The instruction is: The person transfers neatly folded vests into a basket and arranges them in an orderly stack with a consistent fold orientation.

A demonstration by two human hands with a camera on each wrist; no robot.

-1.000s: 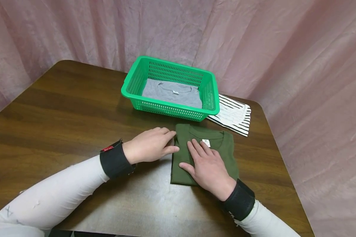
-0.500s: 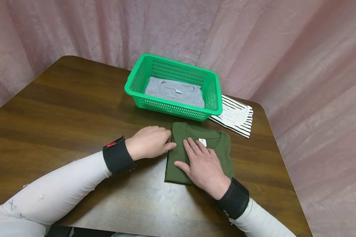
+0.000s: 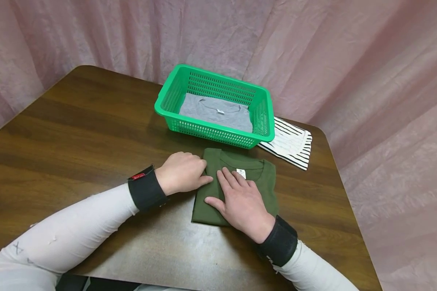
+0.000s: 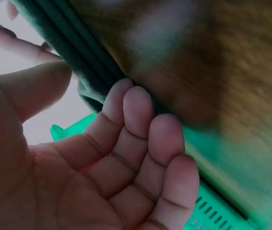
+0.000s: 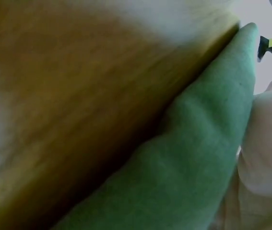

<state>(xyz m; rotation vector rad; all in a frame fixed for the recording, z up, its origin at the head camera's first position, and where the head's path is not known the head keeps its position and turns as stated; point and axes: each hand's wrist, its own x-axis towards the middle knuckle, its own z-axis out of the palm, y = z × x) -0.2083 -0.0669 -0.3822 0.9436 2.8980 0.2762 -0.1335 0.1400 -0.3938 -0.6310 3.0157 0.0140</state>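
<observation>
A folded dark green T-shirt (image 3: 264, 190) with a white neck label lies on the table. My left hand (image 3: 182, 171) is at its left edge, fingers curled and thumb over the top. In the left wrist view, the layered green edge runs between that thumb (image 4: 44, 86) and the fingertips. My right hand (image 3: 240, 202) rests flat on the T-shirt's front, fingers stretched out below the collar. The right wrist view shows the T-shirt's rounded side (image 5: 188, 153) close beside the palm.
Behind the T-shirt stands a green plastic basket (image 3: 211, 133) with a folded grey T-shirt (image 3: 215, 115) inside. A black-and-white striped garment (image 3: 291, 143) lies partly behind its right end. The brown wooden table (image 3: 76, 141) backs onto a pink curtain.
The green T-shirt has slid left across the table, with my right hand moving along on it. My left fingers have curled in at its left edge. The view has shifted slightly.
</observation>
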